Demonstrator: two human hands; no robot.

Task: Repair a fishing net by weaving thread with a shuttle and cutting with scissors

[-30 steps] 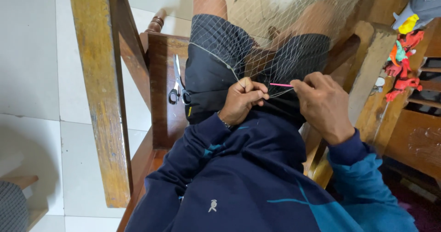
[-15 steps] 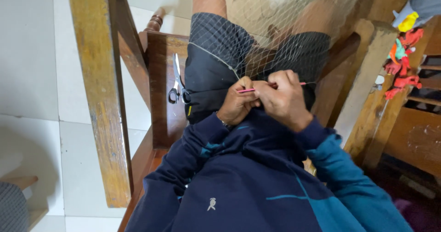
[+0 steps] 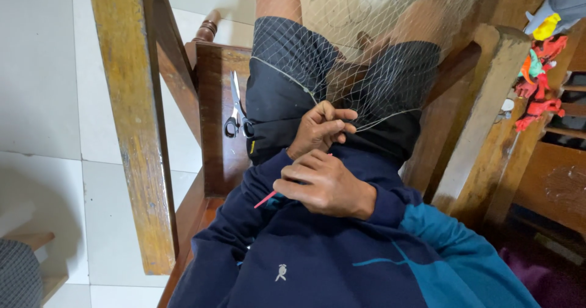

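Right hand point(image 3: 323, 185) pulled back from net point(image 3: 366, 58), gripping red needle point(image 3: 265, 199); left hand point(image 3: 320, 128) still pinched cord point(image 3: 390, 120); 1 knot likely drawn tight.

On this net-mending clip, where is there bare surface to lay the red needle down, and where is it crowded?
Bare wood shows on the chair seat, between the scissors and the seat's front edge, beside the left thigh. The lap is crowded: the net drapes both thighs, the left hand pinches its cord, and the right hand holds the red needle.
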